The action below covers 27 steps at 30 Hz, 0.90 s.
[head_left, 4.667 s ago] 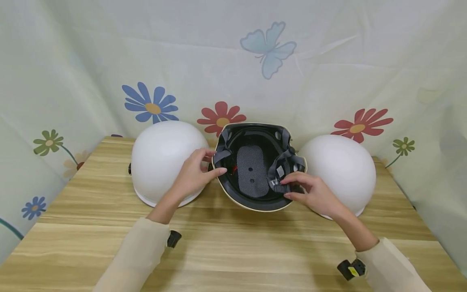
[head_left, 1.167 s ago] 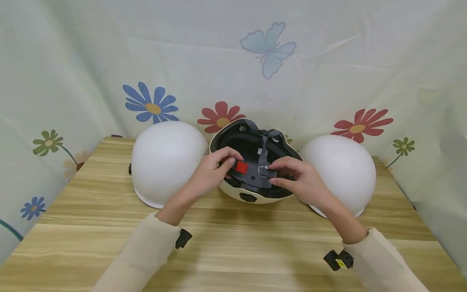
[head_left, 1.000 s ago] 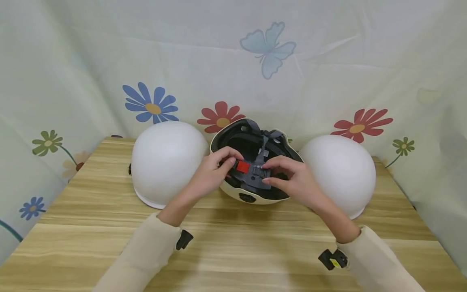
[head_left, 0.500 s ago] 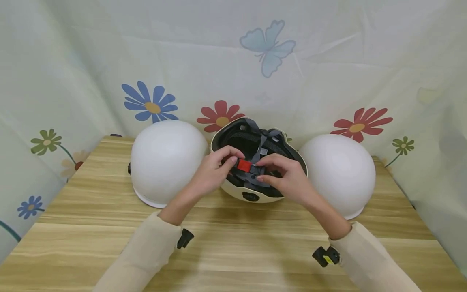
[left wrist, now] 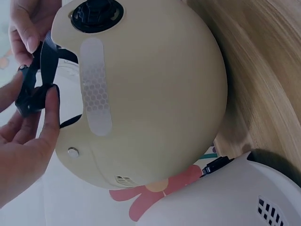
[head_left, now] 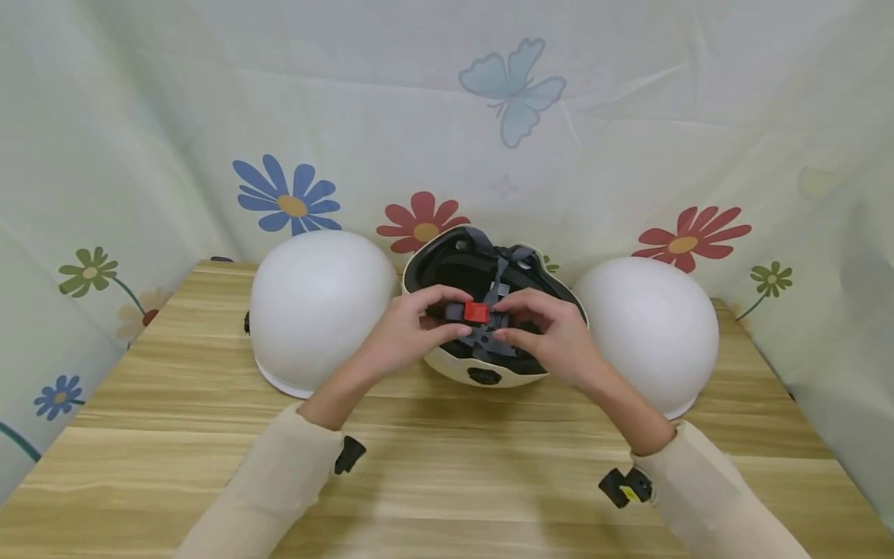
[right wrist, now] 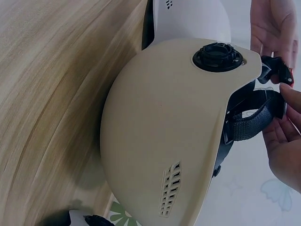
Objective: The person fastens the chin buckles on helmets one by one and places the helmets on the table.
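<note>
A cream helmet (head_left: 489,365) lies upside down between two white helmets, its black lining facing up. Over its opening is the chin strap's buckle, with a red button piece (head_left: 476,312) toward the left and a black end at its right. My left hand (head_left: 405,322) pinches the left part of the buckle between thumb and fingers. From the other side, my right hand (head_left: 552,330) pinches the black end and its strap (right wrist: 256,120). The two buckle parts meet or nearly meet; fingers hide the join. A black dial (left wrist: 97,14) sits on the helmet's shell.
To the left stands a white helmet (head_left: 321,310), and another white helmet (head_left: 649,334) stands to the right, both dome up. All rest on a wooden table (head_left: 447,481). Behind hangs a pale cloth (head_left: 391,116) printed with flowers and a butterfly.
The helmet has tipped so its dial shows, and my left hand moved from its rim to the red buckle piece. My right hand has brought the black end leftward against it.
</note>
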Each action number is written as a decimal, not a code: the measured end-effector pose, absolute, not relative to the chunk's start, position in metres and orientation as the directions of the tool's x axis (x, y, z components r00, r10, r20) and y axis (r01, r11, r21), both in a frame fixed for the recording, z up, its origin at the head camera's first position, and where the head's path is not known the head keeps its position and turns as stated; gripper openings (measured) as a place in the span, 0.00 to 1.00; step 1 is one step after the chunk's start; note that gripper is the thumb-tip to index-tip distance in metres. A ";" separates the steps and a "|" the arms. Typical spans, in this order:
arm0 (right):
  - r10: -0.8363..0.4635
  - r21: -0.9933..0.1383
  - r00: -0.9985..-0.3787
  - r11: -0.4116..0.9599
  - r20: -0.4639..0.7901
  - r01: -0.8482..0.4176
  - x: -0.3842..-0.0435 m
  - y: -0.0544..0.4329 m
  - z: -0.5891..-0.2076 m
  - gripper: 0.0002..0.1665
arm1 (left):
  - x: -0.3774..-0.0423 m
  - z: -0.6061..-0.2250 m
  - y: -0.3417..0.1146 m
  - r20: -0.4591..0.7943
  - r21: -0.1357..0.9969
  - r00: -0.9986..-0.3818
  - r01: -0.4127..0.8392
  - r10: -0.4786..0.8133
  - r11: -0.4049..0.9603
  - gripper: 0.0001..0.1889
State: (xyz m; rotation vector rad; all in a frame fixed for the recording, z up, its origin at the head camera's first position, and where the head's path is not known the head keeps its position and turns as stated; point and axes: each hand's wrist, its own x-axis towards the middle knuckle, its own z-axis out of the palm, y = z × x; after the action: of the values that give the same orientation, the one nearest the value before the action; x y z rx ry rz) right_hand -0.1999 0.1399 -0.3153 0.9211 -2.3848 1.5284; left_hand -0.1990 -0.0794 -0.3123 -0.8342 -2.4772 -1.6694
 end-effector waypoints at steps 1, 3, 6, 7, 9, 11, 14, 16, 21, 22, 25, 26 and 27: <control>-0.411 -0.768 -0.798 0.286 0.441 -0.573 -0.200 0.140 -0.315 0.16 | -0.199 -0.313 -0.079 0.333 0.837 -0.853 0.463 0.401 0.291 0.17; -0.416 -0.772 -0.798 0.284 0.436 -0.569 -0.199 0.140 -0.313 0.16 | -0.199 -0.313 -0.079 0.353 0.817 -0.851 0.483 0.389 0.315 0.16; -0.417 -0.771 -0.797 0.283 0.437 -0.571 -0.198 0.139 -0.311 0.16 | -0.199 -0.313 -0.079 0.370 0.802 -0.850 0.496 0.375 0.333 0.16; -0.417 -0.770 -0.796 0.282 0.439 -0.572 -0.198 0.139 -0.311 0.16 | -0.199 -0.313 -0.079 0.375 0.797 -0.848 0.501 0.374 0.336 0.16; -0.417 -0.769 -0.795 0.281 0.440 -0.574 -0.198 0.138 -0.311 0.16 | -0.200 -0.312 -0.079 0.384 0.792 -0.844 0.509 0.374 0.336 0.16; -0.418 -0.767 -0.792 0.280 0.445 -0.578 -0.199 0.138 -0.310 0.16 | -0.200 -0.310 -0.079 0.389 0.790 -0.842 0.513 0.374 0.335 0.16; -0.412 -0.765 -0.789 0.273 0.455 -0.583 -0.200 0.137 -0.310 0.16 | -0.201 -0.308 -0.079 0.385 0.788 -0.845 0.510 0.371 0.344 0.15; -0.404 -0.766 -0.792 0.273 0.458 -0.583 -0.200 0.137 -0.309 0.16 | -0.202 -0.308 -0.079 0.384 0.779 -0.846 0.511 0.370 0.362 0.15; -0.393 -0.765 -0.796 0.280 0.460 -0.580 -0.199 0.137 -0.308 0.16 | -0.202 -0.306 -0.078 0.401 0.738 -0.841 0.532 0.363 0.416 0.16; -0.391 -0.764 -0.794 0.277 0.465 -0.583 -0.199 0.137 -0.307 0.16 | -0.202 -0.306 -0.078 0.408 0.732 -0.838 0.538 0.362 0.419 0.16; -0.389 -0.761 -0.784 0.257 0.483 -0.596 -0.199 0.137 -0.306 0.16 | -0.202 -0.305 -0.078 0.416 0.742 -0.837 0.538 0.354 0.399 0.16; -0.389 -0.759 -0.782 0.253 0.488 -0.599 -0.200 0.137 -0.306 0.16 | -0.202 -0.305 -0.078 0.416 0.751 -0.839 0.534 0.350 0.387 0.16; -0.390 -0.759 -0.779 0.246 0.492 -0.603 -0.200 0.137 -0.305 0.16 | -0.203 -0.305 -0.078 0.413 0.763 -0.843 0.527 0.345 0.374 0.15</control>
State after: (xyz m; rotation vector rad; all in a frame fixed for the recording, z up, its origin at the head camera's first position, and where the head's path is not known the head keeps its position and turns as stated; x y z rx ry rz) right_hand -0.1997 0.1374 -0.3050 0.9358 -2.3125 1.5528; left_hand -0.2025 -0.0776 -0.3051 -0.7853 -2.4457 -1.4631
